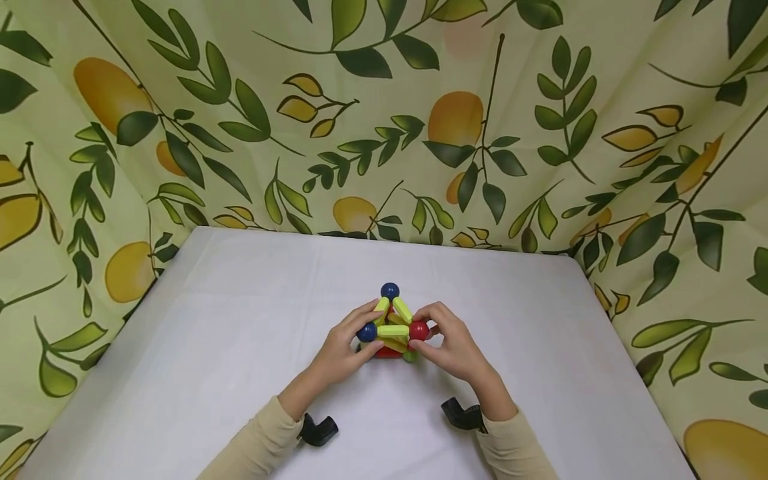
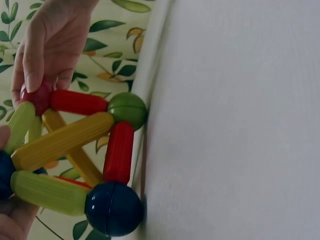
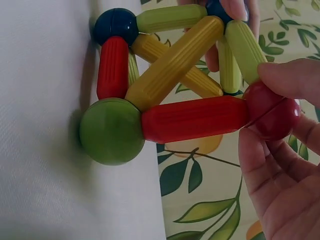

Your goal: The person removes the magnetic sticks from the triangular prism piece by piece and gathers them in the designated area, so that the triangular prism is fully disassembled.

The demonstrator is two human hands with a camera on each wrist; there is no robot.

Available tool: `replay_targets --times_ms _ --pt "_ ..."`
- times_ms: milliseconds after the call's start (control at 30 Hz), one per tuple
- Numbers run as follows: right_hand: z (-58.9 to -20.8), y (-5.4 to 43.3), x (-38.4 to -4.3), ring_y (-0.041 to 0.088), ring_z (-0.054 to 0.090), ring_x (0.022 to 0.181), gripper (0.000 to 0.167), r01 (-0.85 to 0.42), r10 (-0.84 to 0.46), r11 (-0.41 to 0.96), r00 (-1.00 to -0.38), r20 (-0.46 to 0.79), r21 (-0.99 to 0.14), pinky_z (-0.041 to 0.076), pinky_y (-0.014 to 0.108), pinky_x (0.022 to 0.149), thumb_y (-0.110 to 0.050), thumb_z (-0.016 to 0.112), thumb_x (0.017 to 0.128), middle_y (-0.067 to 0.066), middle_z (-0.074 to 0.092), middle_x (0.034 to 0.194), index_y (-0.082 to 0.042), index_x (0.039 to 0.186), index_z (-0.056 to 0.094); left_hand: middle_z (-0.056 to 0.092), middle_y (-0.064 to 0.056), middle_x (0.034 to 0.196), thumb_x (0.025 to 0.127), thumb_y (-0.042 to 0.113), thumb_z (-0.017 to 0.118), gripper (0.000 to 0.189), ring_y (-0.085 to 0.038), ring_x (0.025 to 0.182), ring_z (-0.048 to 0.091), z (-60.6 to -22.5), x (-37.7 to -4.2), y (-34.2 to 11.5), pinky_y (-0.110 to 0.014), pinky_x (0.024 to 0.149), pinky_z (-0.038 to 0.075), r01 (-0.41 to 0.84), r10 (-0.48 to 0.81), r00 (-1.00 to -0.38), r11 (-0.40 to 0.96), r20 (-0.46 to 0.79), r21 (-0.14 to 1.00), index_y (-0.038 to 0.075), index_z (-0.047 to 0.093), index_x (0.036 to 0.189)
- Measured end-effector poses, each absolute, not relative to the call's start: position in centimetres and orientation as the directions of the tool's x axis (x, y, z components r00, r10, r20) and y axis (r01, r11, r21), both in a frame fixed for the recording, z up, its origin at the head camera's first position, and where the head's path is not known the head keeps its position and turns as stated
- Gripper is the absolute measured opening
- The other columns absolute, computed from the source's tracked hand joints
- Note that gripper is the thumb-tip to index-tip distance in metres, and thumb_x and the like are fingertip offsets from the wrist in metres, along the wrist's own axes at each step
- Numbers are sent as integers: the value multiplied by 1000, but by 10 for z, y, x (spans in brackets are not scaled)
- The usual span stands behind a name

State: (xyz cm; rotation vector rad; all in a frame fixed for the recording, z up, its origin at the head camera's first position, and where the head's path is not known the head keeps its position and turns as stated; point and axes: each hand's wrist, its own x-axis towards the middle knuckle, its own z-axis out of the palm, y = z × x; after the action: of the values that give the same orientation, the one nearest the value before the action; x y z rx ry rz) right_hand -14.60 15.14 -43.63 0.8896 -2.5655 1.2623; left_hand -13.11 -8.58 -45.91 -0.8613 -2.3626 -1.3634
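A frame of ribbed rods and balls stands on the white table, with a triangle of light-green rods [image 1: 393,331] on top. My left hand [image 1: 343,347] grips the blue ball [image 1: 367,332] at its upper left corner. With thumb and fingers my right hand [image 1: 451,343] pinches the red ball [image 3: 272,111] at the upper right corner. Another blue ball [image 1: 390,291] tops the far corner. Lower down, a green ball [image 3: 111,131] and a blue ball [image 2: 114,209] rest at the table, joined by a red rod [image 2: 118,152]. Yellow rods [image 3: 175,62] cross the sides diagonally.
The white tablecloth [image 1: 240,333] spreads around the frame. A curtain printed with leaves and fruit [image 1: 384,133] hangs behind and at both sides. Black wrist-camera mounts [image 1: 319,431] stick out beside both sleeves.
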Motion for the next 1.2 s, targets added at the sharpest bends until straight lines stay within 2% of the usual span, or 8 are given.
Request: replay_targets --times_ms 333,500,667,900,1200 --pt "-436 152 -146 12 58 89 36 -557 -417 465 -823 385 -688 56 23 71 -6 80 74 1 59 102 -12 104 63 47 -18 142 86 12 69 32 -27 128 49 -459 -130 -76 -31 94 49 555 260 -831 317 493 769 0 64 115" --pt "-436 151 -147 13 58 89 33 -547 -420 454 -827 373 -703 56 23 72 -5 79 75 0 58 101 -12 104 65 48 -17 141 85 11 70 20 -27 127 50 -457 -130 -77 -32 92 50 534 257 -844 324 470 781 6 67 105" --pt "-439 151 -147 14 59 89 32 -562 -432 434 -816 384 -705 56 24 73 -2 77 76 2 58 102 -11 104 66 48 -14 141 86 11 70 18 -26 127 50 -455 -128 -79 -32 92 50 524 258 -850 343 459 779 9 68 104" --pt "-442 150 -146 15 59 88 33 -584 -435 416 -801 411 -697 55 24 74 0 76 76 3 58 103 -10 105 67 47 -17 142 86 10 70 18 -28 126 50 -456 -128 -78 -32 90 51 527 259 -849 333 461 782 8 68 104" --pt "-441 152 -149 12 58 90 32 -595 -466 413 -788 401 -690 55 24 75 -1 66 78 4 58 105 -6 110 65 48 -15 141 86 11 70 19 -26 127 50 -455 -128 -77 -32 92 50 528 262 -848 338 461 779 7 68 104"
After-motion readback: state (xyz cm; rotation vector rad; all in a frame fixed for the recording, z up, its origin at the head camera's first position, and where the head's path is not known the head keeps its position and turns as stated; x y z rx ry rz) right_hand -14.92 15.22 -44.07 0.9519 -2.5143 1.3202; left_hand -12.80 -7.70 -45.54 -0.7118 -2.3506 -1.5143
